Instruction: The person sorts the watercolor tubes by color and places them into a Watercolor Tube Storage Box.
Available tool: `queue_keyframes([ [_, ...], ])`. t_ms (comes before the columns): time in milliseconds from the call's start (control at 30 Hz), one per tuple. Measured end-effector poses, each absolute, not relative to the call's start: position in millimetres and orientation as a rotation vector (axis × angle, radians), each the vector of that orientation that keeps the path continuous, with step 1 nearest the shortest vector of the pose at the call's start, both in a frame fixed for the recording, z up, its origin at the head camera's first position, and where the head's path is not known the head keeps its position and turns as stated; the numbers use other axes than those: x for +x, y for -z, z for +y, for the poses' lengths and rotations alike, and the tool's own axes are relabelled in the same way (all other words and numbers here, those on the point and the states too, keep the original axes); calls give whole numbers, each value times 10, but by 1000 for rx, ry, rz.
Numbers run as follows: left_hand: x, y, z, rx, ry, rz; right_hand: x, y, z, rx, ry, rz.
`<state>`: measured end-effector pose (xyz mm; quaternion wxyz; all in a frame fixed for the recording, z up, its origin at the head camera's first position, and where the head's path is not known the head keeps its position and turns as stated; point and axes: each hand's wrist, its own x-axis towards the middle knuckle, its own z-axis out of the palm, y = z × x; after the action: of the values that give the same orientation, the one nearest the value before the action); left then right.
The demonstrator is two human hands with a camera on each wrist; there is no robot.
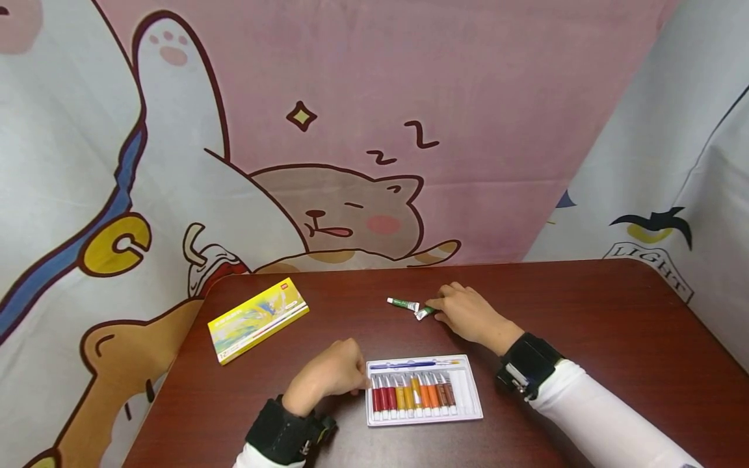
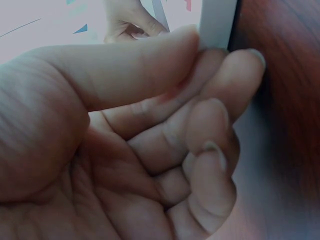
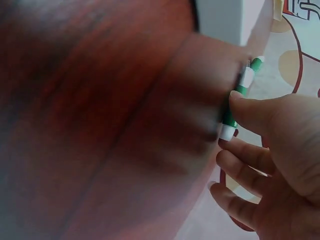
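My left hand (image 1: 332, 369) pinches the left edge of a white plastic tray (image 1: 475, 411) between thumb and curled fingers; in the left wrist view the tray's wall (image 2: 218, 22) stands right at the fingertips. In the tray lies a row of red, yellow, orange and brown paint tubes (image 1: 407, 396). Farther back, my right hand (image 1: 468, 314) pinches a green paint tube (image 3: 229, 119) with a white cap, thumb on its side. A second green tube (image 1: 402, 303) lies on the table just left of it.
A blue-handled paintbrush (image 1: 404, 366) lies along the tray's back slot. On the left of the brown table (image 1: 550, 292) is a yellow box (image 1: 257, 320). A cartoon-printed cloth (image 1: 374, 84) hangs behind the table's back edge.
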<state>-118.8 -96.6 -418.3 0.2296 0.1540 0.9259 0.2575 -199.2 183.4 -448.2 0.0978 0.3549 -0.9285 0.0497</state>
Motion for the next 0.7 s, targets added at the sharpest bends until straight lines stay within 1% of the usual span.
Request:
queue_keyframes([
  [200,-1188,4185,-964,431,-706,2554,-2003,4545,1864,1010,-156,-2750],
  [400,-1184,4170,-964,435,-707,2558,-1980,4523,1909,970,-225,-2782],
  [533,-1182,4177,-959,436,-705,2563,-1923,4455,1953,903,-409,-2816],
  [700,-1176,4183,-962,424,-703,2566,-1828,4337,1984,755,-735,-2877],
])
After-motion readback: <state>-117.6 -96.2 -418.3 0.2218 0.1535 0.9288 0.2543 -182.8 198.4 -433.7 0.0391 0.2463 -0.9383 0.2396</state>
